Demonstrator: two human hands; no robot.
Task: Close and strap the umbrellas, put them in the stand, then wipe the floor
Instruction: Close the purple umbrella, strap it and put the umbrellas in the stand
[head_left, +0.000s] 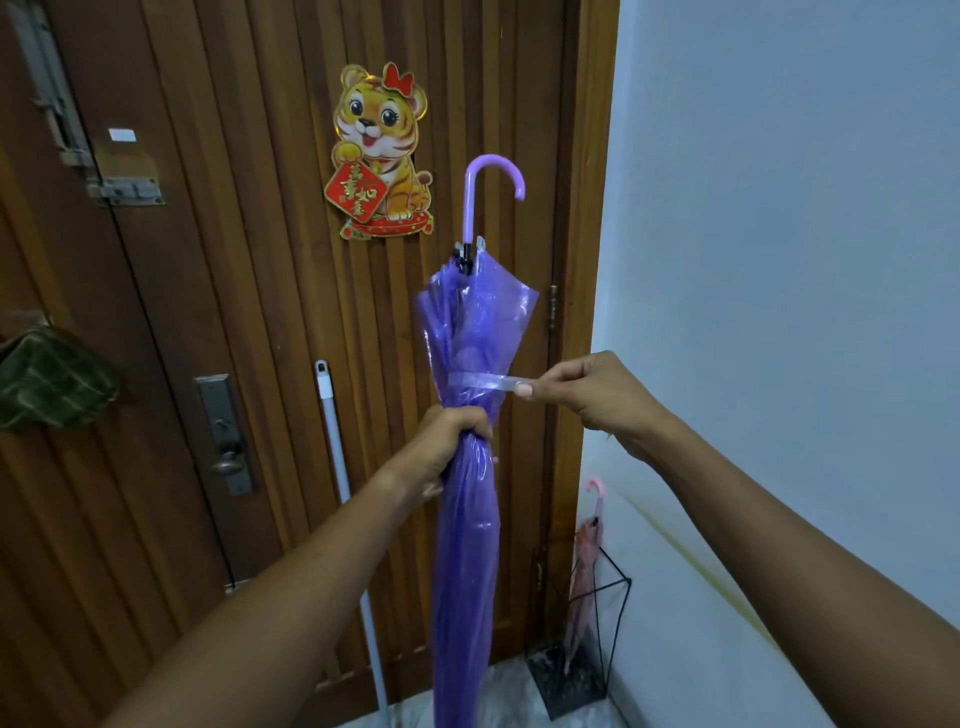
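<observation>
While the purple umbrella (467, 467) stands upright and folded in front of the door (208, 312), hooked handle up, its tip runs out of view at the bottom edge. The strap (480, 381) is wound partway round the bunched canopy and pulled out taut to the right. That's the right hand (587, 392) doing the pulling, thumb and fingers pinched together on the strap's free end. The left hand (452, 441) sits just below the strap, fingers clamped round the canopy, squeezing the folds tight.

So we're in the strapping step, by my read: this one is closed but not yet fastened. Next the strap end wants carrying on round and pressing onto its catch, which I can't make out from here, while the left hand keeps the folds from springing loose. Above the strap the canopy flares wide, so it may need tucking.

Down to the right, against the wall, the black wire stand (582, 649) holds a pink umbrella (587, 571), so one looks finished. A white pole (337, 467) leans on the door, probably the mop for the floor, though its head is hidden. The wiping, I'd say, is a way off.
</observation>
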